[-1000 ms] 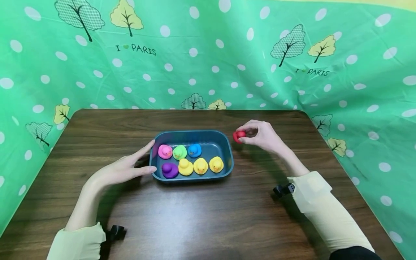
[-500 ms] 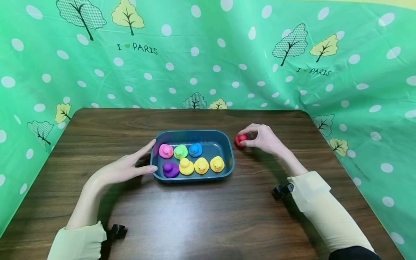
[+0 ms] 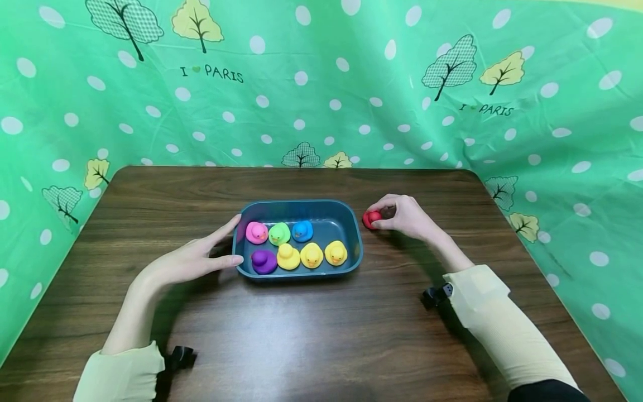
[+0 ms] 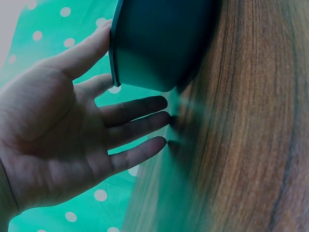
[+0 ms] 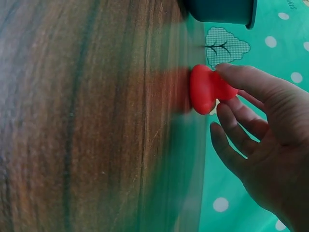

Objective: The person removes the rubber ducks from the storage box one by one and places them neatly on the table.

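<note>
My right hand [image 3: 406,216] pinches a red rubber duck [image 3: 370,219] between thumb and fingers, just right of the tray. In the right wrist view the red duck [image 5: 203,89] has its base right at the tabletop, with the other fingers loosely bent below it. A dark blue tray [image 3: 329,230] holds several rubber ducks. Pink [image 3: 257,233], green [image 3: 279,234] and blue [image 3: 302,230] ducks form its back row. In front sit a purple duck [image 3: 264,261] and three yellow ducks [image 3: 311,255]. My left hand [image 3: 188,261] touches the tray's left end with spread thumb and index finger.
The brown wooden table [image 3: 301,335] carries the tray near its middle. Behind and beside it hangs a green dotted cloth [image 3: 311,67] printed with trees. Small black devices [image 3: 182,357] sit at both wrists.
My right hand has come down with the red duck, which now sits lower, close to the tabletop. My left hand and the tray stay in place.
</note>
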Motion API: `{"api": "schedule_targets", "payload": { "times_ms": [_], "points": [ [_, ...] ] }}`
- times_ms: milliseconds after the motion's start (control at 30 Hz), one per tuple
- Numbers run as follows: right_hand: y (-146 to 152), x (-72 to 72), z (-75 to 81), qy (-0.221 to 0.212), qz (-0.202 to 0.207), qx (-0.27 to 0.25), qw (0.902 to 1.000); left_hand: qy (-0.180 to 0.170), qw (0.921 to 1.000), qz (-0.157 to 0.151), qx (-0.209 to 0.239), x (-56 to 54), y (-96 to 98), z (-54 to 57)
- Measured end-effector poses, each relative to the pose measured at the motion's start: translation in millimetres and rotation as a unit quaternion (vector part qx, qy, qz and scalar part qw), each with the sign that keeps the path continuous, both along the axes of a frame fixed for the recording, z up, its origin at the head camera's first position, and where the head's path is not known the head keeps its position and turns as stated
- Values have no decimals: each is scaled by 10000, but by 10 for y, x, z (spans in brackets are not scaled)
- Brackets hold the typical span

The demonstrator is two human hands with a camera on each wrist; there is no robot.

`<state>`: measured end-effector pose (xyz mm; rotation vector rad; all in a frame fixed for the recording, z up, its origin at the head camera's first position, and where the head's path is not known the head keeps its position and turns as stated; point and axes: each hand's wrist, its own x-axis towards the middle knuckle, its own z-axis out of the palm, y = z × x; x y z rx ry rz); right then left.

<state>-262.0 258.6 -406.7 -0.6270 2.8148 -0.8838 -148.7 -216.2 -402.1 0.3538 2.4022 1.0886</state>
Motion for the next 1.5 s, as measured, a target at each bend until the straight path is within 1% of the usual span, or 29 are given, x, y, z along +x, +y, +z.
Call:
{"api": "schedule_targets", "payload": {
  "times_ms": [133,333,467,633,767,1133,1333,1500],
  "points": [
    [5,-1,6,-31,6,10,10000,-29,10000,-39,48,5,-3,26],
    [28,-9,23,4,-39,-132,9999,-42,10000,-51,65,11,-7,41],
    [36,-6,43,251,-88,-342,9991,-10,10000,-58,9,2,-12,33],
    [13,26,111,592,-149,-714,9956,3,10000,-66,-61,-6,-10,33],
    [-36,64,184,772,-42,-831,9935,-19,10000,-57,-63,-6,-9,37],
    [-165,154,323,1016,232,-835,9910,-26,10000,-57,-56,-8,-14,29],
    [-235,204,415,1236,407,-689,9891,-23,10000,-67,-56,-5,-9,34],
    [-313,243,494,1453,656,-478,9861,-49,10000,-66,-40,-5,-10,34]
  ]
}}
